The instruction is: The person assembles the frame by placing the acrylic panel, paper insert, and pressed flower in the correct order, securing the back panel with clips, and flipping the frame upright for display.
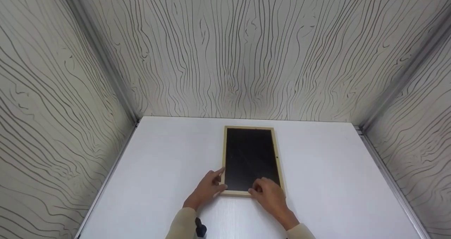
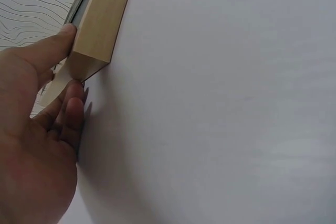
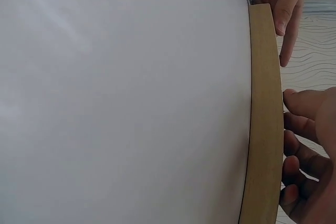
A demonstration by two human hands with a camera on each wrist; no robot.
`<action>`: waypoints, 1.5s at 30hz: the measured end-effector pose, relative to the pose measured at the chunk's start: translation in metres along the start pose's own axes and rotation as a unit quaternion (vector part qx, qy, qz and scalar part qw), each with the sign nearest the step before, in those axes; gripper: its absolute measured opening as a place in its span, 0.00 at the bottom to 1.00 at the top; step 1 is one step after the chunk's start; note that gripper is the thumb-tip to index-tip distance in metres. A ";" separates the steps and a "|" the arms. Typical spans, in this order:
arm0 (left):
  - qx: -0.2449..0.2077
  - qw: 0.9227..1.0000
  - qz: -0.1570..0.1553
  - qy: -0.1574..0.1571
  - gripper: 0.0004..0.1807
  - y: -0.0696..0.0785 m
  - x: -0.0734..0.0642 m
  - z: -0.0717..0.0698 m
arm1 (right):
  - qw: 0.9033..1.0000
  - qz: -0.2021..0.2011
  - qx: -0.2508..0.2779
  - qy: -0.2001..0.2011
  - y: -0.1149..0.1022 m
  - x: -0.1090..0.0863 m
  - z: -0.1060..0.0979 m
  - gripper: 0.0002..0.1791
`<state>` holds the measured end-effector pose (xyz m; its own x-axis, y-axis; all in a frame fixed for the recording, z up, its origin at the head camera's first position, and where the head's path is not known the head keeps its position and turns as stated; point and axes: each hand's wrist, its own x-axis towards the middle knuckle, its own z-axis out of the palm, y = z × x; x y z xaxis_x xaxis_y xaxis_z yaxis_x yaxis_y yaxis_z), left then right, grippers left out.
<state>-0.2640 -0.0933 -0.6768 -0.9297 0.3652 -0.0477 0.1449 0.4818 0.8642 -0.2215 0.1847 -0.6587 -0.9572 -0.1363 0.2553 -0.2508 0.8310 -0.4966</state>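
A small blackboard (image 1: 250, 156) with a pale wooden frame lies on the white table. My left hand (image 1: 208, 186) grips its near left corner, thumb on the frame and index finger stretched along the left side. In the left wrist view, the thumb and fingers (image 2: 68, 30) close around the corner of the wooden frame (image 2: 102, 17). My right hand (image 1: 269, 195) rests at the near edge, right of the middle, its fingers loosely bent over the black surface. From the right wrist, the fingertips (image 3: 291, 137) line up along the frame's upper edge (image 3: 265, 114).
The white table (image 1: 169, 151) extends on both sides of the board. Wood-grain-patterned panels (image 1: 229, 56) stand behind and at both sides, with metal rails (image 1: 102, 63) at the corners. A small black object (image 1: 201, 227) is by the left sleeve.
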 end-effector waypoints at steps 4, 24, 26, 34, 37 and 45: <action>-0.002 1.000 0.002 -0.008 0.41 0.000 -0.001 -0.001 | 1.000 0.004 0.003 -0.010 0.000 0.001 0.000 0.11; 0.006 0.999 0.034 -0.022 0.40 -0.004 0.001 -0.008 | 0.999 -0.028 -0.014 0.018 -0.002 0.003 0.004 0.13; 0.008 0.999 0.037 -0.020 0.40 -0.004 0.000 -0.007 | 0.999 -0.027 -0.015 0.017 -0.002 0.003 0.004 0.13; 0.005 0.999 0.035 -0.018 0.40 0.000 0.000 -0.008 | 1.000 -0.006 -0.008 0.006 -0.003 0.004 0.003 0.13; -0.001 0.999 0.027 -0.020 0.40 -0.001 0.001 -0.008 | 1.000 0.004 -0.007 -0.001 -0.005 0.005 0.003 0.12; -0.025 0.999 0.016 -0.023 0.40 -0.003 0.000 -0.007 | 0.999 0.040 -0.002 -0.021 -0.011 0.010 -0.001 0.10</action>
<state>-0.2673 -0.1005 -0.6756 -0.9083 0.4161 -0.0417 0.1562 0.4302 0.8891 -0.2278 0.1746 -0.6496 -0.9795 -0.0910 0.1797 -0.1721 0.8420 -0.5113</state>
